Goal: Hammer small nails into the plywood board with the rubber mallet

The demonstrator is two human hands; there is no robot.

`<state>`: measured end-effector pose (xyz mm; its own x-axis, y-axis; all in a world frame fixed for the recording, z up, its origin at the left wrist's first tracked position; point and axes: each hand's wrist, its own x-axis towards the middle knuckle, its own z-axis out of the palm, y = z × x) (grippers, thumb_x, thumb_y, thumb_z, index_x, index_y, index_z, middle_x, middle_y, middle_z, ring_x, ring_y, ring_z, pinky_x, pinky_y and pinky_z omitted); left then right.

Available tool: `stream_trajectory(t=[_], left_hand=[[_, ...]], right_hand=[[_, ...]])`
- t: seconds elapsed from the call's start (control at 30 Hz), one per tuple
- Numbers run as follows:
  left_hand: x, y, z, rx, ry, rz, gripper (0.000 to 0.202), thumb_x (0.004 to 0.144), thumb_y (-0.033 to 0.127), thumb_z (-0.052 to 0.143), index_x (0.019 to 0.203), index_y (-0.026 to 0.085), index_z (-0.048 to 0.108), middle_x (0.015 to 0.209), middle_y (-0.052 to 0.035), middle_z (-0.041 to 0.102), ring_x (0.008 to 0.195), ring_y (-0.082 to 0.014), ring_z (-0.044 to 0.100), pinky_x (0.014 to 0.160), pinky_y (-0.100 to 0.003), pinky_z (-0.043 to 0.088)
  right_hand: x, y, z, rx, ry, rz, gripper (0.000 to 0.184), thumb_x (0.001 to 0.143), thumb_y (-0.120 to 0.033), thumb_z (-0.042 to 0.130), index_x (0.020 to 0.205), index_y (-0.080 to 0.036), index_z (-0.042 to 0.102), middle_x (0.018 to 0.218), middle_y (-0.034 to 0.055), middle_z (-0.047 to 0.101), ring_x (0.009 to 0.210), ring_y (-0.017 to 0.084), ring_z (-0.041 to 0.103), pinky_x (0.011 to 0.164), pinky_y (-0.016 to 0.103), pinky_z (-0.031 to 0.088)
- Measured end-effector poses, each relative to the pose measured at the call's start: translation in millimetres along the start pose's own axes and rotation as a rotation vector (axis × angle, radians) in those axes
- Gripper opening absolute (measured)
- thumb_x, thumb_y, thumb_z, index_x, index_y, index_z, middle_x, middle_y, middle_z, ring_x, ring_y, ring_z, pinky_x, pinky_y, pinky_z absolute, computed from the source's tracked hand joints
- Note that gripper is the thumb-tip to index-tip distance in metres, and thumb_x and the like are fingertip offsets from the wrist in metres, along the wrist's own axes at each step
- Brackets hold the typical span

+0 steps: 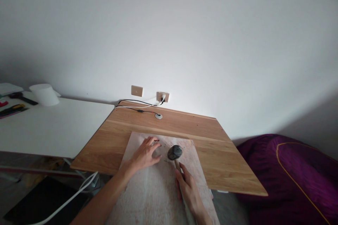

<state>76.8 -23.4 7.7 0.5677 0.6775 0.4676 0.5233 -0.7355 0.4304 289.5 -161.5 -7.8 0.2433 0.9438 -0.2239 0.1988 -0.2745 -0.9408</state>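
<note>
My right hand [186, 184] is wrapped round the handle of a mallet [175, 152] with a dark, rounded head. The mallet's head is over a pale, worn board [155, 186] that lies on the wooden table. My left hand [148, 153] is over the far left part of the board, its fingers curved and apart, with nothing visible between them. Several small bits, too small to name, lie on the board between my left hand and the mallet's head.
The wooden table [224, 161] stands against the wall, with cables [137, 107] by a socket [163, 97]. On the left, a white table [66, 123] holds a white roll [44, 95] and several tools. A purple fabric-covered thing [269, 168] is at right.
</note>
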Motion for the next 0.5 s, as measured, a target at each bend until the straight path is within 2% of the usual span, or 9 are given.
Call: stream_trajectory(t=[0.13, 0.3, 0.5], left_hand=[[0.5, 2.1, 0.3, 0.008, -0.046, -0.003, 0.051, 0.076, 0.026, 0.083, 0.123, 0.023, 0.063, 0.134, -0.0110, 0.058, 0.124, -0.0328, 0.056, 0.107, -0.050, 0.048], [1.2, 2.8, -1.5, -0.006, -0.021, -0.005, 0.051, 0.078, 0.025, 0.084, 0.123, 0.023, 0.060, 0.131, -0.0097, 0.060, 0.121, -0.0310, 0.058, 0.104, -0.047, 0.049], [0.8, 2.1, -3.7, 0.018, -0.019, -0.010, 0.033, 0.078, 0.026, 0.088, 0.092, 0.020, 0.059, 0.115, -0.0070, 0.060, 0.109, -0.0281, 0.059, 0.094, -0.043, 0.051]], right_hand=[[-0.8, -0.1, 0.4, 0.027, -0.017, 0.006, 0.080, 0.089, -0.075, 0.055, 0.142, -0.016, 0.055, 0.061, -0.0055, 0.052, 0.042, 0.013, 0.045, 0.038, 0.024, 0.034], [-2.3, -1.7, 0.1, 0.024, -0.003, 0.018, 0.081, 0.088, -0.075, 0.056, 0.144, -0.016, 0.054, 0.058, -0.0060, 0.050, 0.041, 0.013, 0.045, 0.038, 0.025, 0.035], [-1.6, -1.6, 1.3, 0.025, -0.028, -0.002, 0.084, 0.088, -0.078, 0.054, 0.143, -0.013, 0.053, 0.058, -0.0081, 0.046, 0.040, 0.012, 0.041, 0.035, 0.024, 0.033]])
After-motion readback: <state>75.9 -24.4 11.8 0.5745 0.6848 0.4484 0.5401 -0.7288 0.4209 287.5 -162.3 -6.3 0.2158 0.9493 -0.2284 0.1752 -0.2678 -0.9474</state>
